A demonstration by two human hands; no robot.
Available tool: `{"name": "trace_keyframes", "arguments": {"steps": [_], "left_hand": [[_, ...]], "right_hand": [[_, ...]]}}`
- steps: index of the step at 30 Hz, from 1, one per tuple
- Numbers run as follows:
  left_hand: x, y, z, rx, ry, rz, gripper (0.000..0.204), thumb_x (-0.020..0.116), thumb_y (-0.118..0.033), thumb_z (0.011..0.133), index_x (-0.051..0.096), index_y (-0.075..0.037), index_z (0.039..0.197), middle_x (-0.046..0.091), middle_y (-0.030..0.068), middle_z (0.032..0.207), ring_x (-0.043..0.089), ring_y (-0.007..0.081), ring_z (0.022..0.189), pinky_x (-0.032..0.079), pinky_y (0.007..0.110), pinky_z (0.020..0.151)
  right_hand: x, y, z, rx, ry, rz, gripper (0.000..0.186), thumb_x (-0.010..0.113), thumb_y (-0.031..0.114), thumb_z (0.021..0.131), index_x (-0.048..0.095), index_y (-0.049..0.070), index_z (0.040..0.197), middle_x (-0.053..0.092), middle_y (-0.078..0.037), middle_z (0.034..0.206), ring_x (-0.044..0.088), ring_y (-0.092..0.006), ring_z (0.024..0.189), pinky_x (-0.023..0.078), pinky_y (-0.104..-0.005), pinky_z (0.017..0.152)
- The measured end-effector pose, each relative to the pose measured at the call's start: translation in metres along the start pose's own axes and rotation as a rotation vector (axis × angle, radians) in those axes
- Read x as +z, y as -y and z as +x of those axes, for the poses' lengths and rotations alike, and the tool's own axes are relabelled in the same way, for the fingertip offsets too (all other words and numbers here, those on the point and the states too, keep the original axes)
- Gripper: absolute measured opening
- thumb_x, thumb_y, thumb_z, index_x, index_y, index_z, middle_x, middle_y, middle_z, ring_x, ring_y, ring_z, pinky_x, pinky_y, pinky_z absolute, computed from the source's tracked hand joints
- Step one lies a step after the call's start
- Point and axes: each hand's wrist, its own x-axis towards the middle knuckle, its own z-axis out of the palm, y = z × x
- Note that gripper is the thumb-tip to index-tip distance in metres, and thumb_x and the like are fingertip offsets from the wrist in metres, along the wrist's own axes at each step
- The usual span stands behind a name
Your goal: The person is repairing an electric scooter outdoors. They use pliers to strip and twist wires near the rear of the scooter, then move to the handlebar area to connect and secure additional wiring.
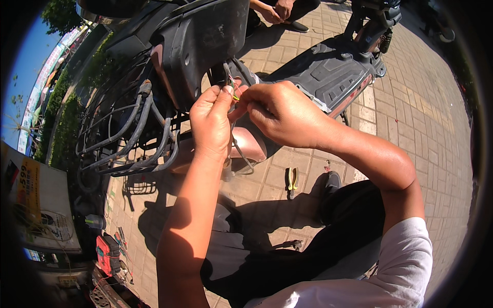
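Note:
Thin coloured wires (235, 95), green and yellow among them, come out below the dark front panel (197, 49) of an electric scooter. Pinched between thumb and fingers, they are held by my left hand (211, 120). My right hand (280, 110) is closed at the same wires, just right of the left one, its fingertips pressed together on them. The exact wire ends are hidden by my fingers. Beneath both hands is the scooter's pinkish front fender (249, 143).
A black wire basket (128, 133) juts out at left. Yellow-and-black pliers (291, 183) lie on the paving. The scooter's footboard (334, 72) extends to the right. A red-and-black case (108, 255) sits at lower left. Another person's hands (277, 11) show at the top.

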Motion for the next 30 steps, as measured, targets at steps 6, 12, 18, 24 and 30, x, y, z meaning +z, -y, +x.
{"name": "trace_keyframes", "arguments": {"steps": [6, 12, 18, 24, 30], "left_hand": [[-0.010, 0.004, 0.000, 0.065, 0.071, 0.206, 0.012, 0.061, -0.016, 0.097, 0.063, -0.005, 0.100, 0.069, 0.0057, 0.101, 0.066, 0.0160, 0.093, 0.053, 0.032, 0.086], [-0.003, 0.007, -0.003, 0.008, 0.076, 0.088, 0.012, 0.062, -0.006, 0.095, 0.061, -0.002, 0.107, 0.069, 0.0069, 0.100, 0.066, 0.0152, 0.092, 0.053, 0.031, 0.087], [0.001, 0.009, -0.003, 0.062, 0.065, 0.079, 0.021, 0.060, -0.002, 0.095, 0.061, 0.002, 0.115, 0.069, 0.0080, 0.104, 0.067, 0.0151, 0.093, 0.053, 0.029, 0.087], [0.001, 0.012, -0.005, 0.144, 0.013, 0.253, 0.021, 0.058, -0.001, 0.095, 0.061, 0.005, 0.116, 0.068, 0.0064, 0.100, 0.065, 0.0114, 0.090, 0.051, 0.025, 0.084], [-0.010, 0.007, -0.001, 0.131, 0.029, 0.390, 0.018, 0.059, -0.001, 0.095, 0.062, 0.004, 0.112, 0.068, 0.0048, 0.096, 0.064, 0.0089, 0.085, 0.051, 0.022, 0.081]], "right_hand": [[-0.020, -0.018, 0.014, -0.005, -0.083, -0.138, 0.016, 0.067, 0.009, 0.089, 0.068, -0.003, 0.099, 0.070, -0.015, 0.083, 0.069, -0.0159, 0.075, 0.054, -0.0316, 0.068], [-0.022, -0.010, 0.009, -0.201, -0.155, -0.320, 0.017, 0.069, 0.011, 0.081, 0.070, -0.004, 0.090, 0.067, -0.021, 0.076, 0.068, -0.0334, 0.071, 0.054, -0.0380, 0.065], [-0.008, -0.014, 0.013, -0.050, -0.152, -0.161, 0.023, 0.070, 0.016, 0.084, 0.072, -0.003, 0.097, 0.066, -0.020, 0.074, 0.065, -0.0324, 0.066, 0.052, -0.0380, 0.062], [0.001, -0.009, 0.019, 0.101, -0.073, -0.083, 0.025, 0.071, 0.014, 0.089, 0.069, -0.007, 0.101, 0.065, -0.014, 0.086, 0.063, -0.0169, 0.069, 0.050, -0.0305, 0.062], [-0.007, -0.021, 0.027, 0.169, -0.034, 0.089, 0.026, 0.066, 0.019, 0.094, 0.068, -0.007, 0.097, 0.068, -0.014, 0.086, 0.064, -0.0148, 0.076, 0.051, -0.0314, 0.072]]}}
